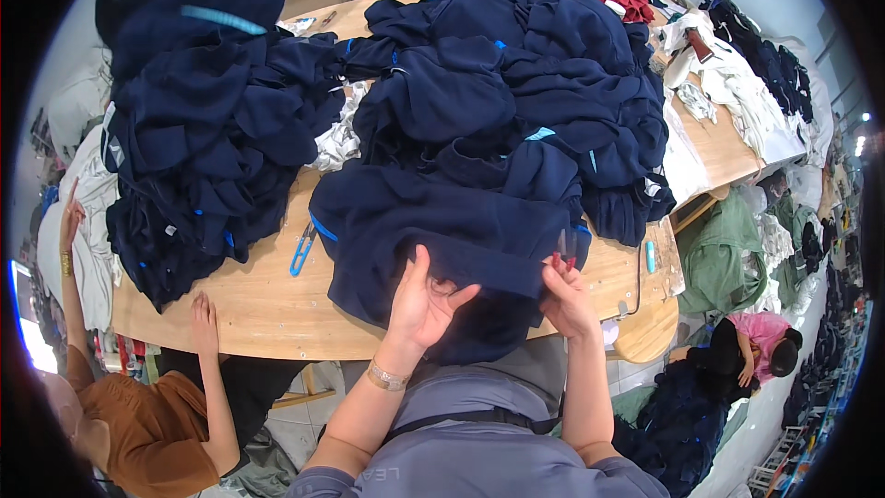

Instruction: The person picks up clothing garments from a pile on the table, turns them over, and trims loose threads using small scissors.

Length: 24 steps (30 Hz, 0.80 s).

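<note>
One bare left hand (pixel 422 309), gold-toned bracelet (pixel 387 376) at the wrist, loosely spread with palm turned up and thumb raised, against a navy-blue cloth garment (pixel 442 207) laid out directly before both hands. Opposite, one bare right hand (pixel 569 304), with thumb and fingers pinched on one edge of the same garment; small red patches at those fingertips, too small to identify. Beneath the garment, a pale wooden table (pixel 240 325) with a curved edge. Just beyond and left of the left hand, blue-handled snips (pixel 300 254). Farther left, a tall pile of navy-blue garments (pixel 212 120); directly beyond both hands, a second, broad heap of navy-blue cloth (pixel 553 83). Right of the right hand, on the tabletop, a small light-blue tube (pixel 650 256); farther right, rumpled green cloth (pixel 724 244) and a person in a pink top (pixel 763 337). Well left of the left hand, a person in a brown top (pixel 152 424), one hand (pixel 205 325) resting at the table's edge.
</note>
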{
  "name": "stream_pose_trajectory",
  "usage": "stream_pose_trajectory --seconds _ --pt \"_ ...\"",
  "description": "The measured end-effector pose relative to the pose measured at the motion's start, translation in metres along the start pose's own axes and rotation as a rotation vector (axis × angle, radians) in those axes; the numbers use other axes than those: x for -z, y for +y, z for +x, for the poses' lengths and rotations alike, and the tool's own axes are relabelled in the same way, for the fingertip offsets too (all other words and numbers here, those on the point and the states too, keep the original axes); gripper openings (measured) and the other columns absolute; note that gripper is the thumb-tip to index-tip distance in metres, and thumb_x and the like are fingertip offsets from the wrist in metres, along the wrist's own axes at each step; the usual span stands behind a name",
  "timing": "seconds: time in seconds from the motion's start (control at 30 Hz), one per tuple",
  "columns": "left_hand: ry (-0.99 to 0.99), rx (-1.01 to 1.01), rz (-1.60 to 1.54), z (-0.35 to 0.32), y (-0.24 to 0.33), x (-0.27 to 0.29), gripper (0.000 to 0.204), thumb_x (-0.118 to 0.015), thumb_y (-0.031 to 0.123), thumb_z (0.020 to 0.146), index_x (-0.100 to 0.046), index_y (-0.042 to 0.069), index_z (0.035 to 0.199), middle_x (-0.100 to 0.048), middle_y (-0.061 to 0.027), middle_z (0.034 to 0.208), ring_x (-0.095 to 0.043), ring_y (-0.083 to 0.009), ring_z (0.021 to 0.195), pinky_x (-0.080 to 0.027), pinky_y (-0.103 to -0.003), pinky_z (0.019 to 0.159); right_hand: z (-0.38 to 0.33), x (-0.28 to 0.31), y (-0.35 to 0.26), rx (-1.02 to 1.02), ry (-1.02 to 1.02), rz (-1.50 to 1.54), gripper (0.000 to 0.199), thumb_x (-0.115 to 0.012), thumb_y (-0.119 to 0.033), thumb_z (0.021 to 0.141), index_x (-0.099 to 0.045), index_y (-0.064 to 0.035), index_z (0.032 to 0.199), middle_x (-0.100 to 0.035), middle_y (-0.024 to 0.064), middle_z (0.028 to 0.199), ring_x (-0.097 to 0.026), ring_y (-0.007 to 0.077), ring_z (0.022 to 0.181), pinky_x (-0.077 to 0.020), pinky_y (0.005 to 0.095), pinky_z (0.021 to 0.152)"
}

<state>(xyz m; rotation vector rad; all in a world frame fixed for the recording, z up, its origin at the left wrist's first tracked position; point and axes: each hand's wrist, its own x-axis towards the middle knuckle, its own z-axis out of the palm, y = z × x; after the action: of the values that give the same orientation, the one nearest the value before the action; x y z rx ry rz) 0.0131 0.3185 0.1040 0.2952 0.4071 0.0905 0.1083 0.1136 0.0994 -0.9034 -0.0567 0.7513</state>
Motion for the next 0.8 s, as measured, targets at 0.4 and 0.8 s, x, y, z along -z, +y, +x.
stream_pose_trajectory --seconds 0.4,0.8 --pt "0.073 -0.081 -0.064 -0.011 -0.018 -0.029 0.025 -0.043 0.031 0.096 -0.055 0.011 0.09 -0.065 -0.0028 0.09 -0.063 -0.0191 0.088 -0.046 -0.053 0.094 0.013 -0.017 0.025 0.509 0.489 -0.928 0.021 -0.047 -0.019 0.097 -0.056 -0.0016 0.09 -0.051 -0.0028 0.071 -0.042 0.0022 0.063 -0.034 0.0183 0.056" --pt "0.055 -0.158 0.148 -0.004 -0.026 -0.02 0.014 -0.053 0.017 0.093 -0.054 0.012 0.106 -0.062 -0.0036 0.104 -0.062 -0.0158 0.091 -0.054 -0.034 0.08 0.002 -0.074 0.034 0.426 0.092 -0.741 0.009 -0.065 -0.001 0.081 -0.057 -0.0005 0.086 -0.055 -0.0026 0.07 -0.044 0.0001 0.06 -0.0347 0.0154 0.05"
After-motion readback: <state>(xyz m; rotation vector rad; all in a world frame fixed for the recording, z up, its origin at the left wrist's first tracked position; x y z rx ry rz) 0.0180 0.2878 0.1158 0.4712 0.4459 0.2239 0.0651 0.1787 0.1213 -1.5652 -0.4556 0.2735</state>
